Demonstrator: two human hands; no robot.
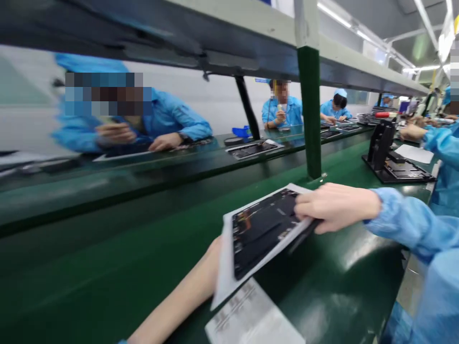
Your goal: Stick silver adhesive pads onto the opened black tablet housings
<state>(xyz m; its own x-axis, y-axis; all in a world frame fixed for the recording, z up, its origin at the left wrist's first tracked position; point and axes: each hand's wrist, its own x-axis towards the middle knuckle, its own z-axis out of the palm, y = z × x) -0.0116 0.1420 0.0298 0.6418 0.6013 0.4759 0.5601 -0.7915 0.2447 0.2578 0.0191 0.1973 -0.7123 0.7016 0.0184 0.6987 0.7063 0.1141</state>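
Note:
A tablet [263,224], opened so that its dark inside and orange flex cables show, lies on a white sheet [224,277], tilted above the bench. My right hand [332,205] is closed over its right end, back of the hand up. By that thumb runs a narrow dark piece, too blurred to name. From below, my left hand [215,246] goes in behind the sheet at the left end. Only wrist and forearm show; the fingers are hidden. In front lies a translucent bag or sheet with printed marks [251,317].
A green post [310,112] rises behind the tablet under a long overhead shelf [251,45]. A black fixture [385,150] stands to the right. Co-workers in blue sit across the green bench [118,258]. Another tablet [253,149] lies on the ledge. A co-worker's sleeve [439,138] is at far right.

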